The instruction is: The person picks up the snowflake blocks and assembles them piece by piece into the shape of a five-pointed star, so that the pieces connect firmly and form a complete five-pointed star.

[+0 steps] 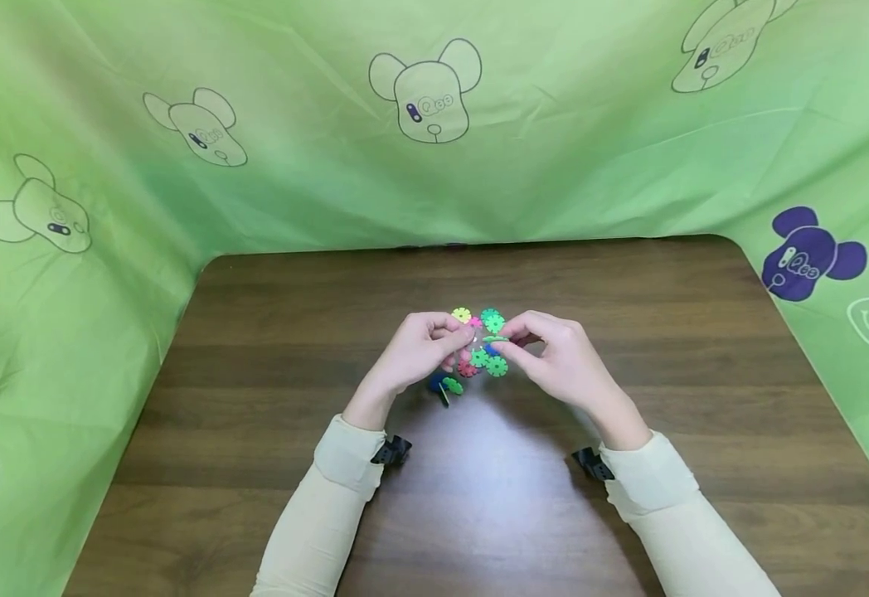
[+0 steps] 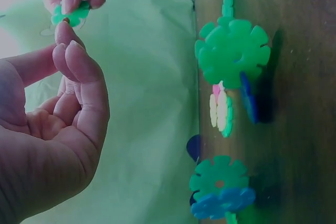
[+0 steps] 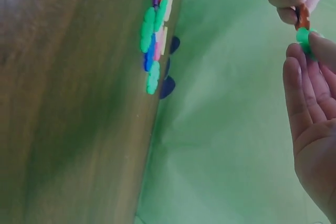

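Observation:
In the head view my left hand (image 1: 429, 344) and right hand (image 1: 557, 352) meet over the middle of the table. My right hand pinches a green flower-shaped notched disc (image 1: 495, 338) between thumb and fingers. The left hand pinches an orange disc (image 3: 303, 17), mostly covered by its fingers. In the right wrist view the orange disc's edge is right at the green one. Below the hands lie loose notched discs: a yellow one (image 1: 461, 315), a red one (image 1: 467, 369) and several green ones (image 1: 497, 366).
Closer to me, below the left hand, blue and green discs (image 1: 453, 385) stand joined at angles. The brown wooden table (image 1: 255, 356) is enclosed at the back and sides by a green printed cloth (image 1: 554, 166). A black wrist camera (image 1: 392, 451) sits at the left cuff.

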{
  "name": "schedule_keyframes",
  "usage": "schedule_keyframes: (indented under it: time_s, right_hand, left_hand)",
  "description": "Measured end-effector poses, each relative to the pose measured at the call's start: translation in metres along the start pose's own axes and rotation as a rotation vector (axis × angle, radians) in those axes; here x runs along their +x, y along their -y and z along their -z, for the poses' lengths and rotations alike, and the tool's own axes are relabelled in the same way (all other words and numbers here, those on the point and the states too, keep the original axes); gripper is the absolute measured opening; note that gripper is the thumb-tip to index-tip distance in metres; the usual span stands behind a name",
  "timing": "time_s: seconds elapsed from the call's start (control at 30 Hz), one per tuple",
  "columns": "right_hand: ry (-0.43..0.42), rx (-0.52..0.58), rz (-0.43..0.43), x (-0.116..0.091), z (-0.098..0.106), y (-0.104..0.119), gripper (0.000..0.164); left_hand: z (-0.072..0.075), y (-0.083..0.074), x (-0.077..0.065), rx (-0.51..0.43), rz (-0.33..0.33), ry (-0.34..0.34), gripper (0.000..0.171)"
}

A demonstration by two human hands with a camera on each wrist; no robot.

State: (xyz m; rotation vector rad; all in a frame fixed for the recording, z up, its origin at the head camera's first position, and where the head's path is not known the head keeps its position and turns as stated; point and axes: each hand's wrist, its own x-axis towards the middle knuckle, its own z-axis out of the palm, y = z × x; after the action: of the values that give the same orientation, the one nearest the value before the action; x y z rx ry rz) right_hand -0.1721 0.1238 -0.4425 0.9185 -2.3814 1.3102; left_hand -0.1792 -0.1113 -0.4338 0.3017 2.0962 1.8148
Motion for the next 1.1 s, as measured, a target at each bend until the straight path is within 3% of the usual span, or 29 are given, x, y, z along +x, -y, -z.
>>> schedule_keyframes:
  time_s: [0.37,0.67,0.8,0.93,1.1]
  right_hand:
    - [-0.085,0.031,0.058,-0.002,-0.008,0.0,0.021]
    - [-0.076,0.001,0.056,0.0,-0.008,-0.001,0.022]
    - [-0.03,-0.019,0.024,0.001,-0.004,-0.001,0.024]
    - [0.061,-0.03,-0.039,0.002,0.003,-0.001,0.04]
    - [0.27,-0.139,-0.158,0.008,0.01,-0.006,0.037]
  left_hand:
    - [-0.009,-0.001,-0.001,-0.036,0.02,-0.042,0.018]
    - [-0.01,0.0,0.001,-0.047,0.017,-0.069,0.016]
    - [-0.01,0.001,0.002,-0.072,0.021,-0.068,0.016]
    - [-0.005,0.003,0.003,-0.087,-0.002,-0.071,0.017]
    - [0.007,0.001,0.002,-0.083,-0.037,-0.099,0.019]
